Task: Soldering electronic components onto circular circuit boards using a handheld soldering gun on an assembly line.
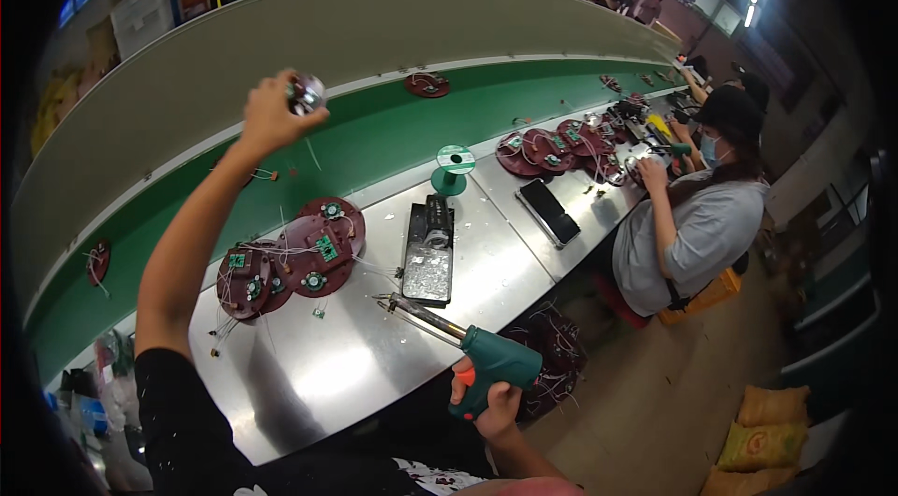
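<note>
My left hand (271, 115) is raised over the green strip at the back of the bench. Its fingers are closed round a small, shiny, round piece (308, 94) with dark red in it; its exact kind is unclear. Low in front of me, my right hand (496, 414) grips a green soldering gun (501, 363) with an orange trigger. The gun's tip points left, just in front of a black soldering-iron stand (428, 270). Left of that stand, dark red discs (348, 227) overlap on the metal bench, bearing small green circuit boards and white wires.
A green solder spool (450, 182) stands behind the stand. To its right lie a black rectangular case (548, 212) and more wired red discs (520, 156). A co-worker (692, 215) in grey sits on the right. Wired parts fill a dark container (557, 356) below the bench edge.
</note>
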Available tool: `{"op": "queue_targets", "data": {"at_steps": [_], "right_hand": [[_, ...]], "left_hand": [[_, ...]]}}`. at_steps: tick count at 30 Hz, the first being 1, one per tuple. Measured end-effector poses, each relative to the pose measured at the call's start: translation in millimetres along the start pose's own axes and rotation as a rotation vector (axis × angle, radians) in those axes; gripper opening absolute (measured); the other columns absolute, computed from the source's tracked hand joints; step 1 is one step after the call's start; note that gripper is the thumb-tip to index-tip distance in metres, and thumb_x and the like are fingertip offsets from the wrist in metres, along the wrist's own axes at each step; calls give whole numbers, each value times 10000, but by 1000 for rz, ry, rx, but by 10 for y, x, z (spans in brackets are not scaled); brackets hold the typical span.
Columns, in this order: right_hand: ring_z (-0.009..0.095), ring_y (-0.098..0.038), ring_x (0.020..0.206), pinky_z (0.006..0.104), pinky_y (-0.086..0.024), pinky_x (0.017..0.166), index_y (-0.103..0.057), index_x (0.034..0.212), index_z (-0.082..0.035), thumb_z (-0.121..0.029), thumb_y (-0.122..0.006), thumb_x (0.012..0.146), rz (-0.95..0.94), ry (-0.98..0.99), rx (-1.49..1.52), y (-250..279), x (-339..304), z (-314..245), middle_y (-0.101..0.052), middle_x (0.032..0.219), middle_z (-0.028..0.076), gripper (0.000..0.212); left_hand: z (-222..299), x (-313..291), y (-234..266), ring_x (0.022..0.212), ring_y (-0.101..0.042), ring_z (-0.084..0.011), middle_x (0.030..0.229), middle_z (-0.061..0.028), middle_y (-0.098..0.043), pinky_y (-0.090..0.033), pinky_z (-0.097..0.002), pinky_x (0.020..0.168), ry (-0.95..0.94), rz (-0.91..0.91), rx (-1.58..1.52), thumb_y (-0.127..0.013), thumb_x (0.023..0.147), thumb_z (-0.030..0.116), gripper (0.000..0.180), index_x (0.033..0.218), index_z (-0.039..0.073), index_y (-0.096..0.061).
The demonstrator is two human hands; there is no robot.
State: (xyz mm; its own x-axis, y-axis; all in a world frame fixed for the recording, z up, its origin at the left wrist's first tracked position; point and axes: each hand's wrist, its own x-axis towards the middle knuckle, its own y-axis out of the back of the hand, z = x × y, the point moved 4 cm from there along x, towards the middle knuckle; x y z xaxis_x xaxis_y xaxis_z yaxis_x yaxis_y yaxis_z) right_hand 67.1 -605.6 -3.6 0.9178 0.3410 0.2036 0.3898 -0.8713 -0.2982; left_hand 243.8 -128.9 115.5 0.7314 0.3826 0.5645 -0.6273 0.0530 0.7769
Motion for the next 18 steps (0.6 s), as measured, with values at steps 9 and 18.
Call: {"op": "queue_targets", "data": {"at_steps": [9, 18], "right_hand": [[159, -619, 673, 281, -485, 574, -569, 1264, 63, -698, -524, 1008, -72, 75, 110, -50, 56, 100, -659, 835, 106, 804], [157, -550, 669, 258, -449, 583, -516, 1280, 37, -717, -419, 1042, -173, -18, 265, -472, -1, 480, -603, 849, 112, 797]], "left_hand": [[635, -1667, 1771, 1209, -577, -416, 1280, -257, -615, -461, -494, 1073, -68, -415, -284, -884, 699, 433, 933, 1416, -45, -528], [696, -3716, 1320, 1181, -527, -444, 1277, -272, -530, -417, -539, 1043, -63, -484, 26, -854, 714, 586, 1028, 1466, -3, -473]]}}
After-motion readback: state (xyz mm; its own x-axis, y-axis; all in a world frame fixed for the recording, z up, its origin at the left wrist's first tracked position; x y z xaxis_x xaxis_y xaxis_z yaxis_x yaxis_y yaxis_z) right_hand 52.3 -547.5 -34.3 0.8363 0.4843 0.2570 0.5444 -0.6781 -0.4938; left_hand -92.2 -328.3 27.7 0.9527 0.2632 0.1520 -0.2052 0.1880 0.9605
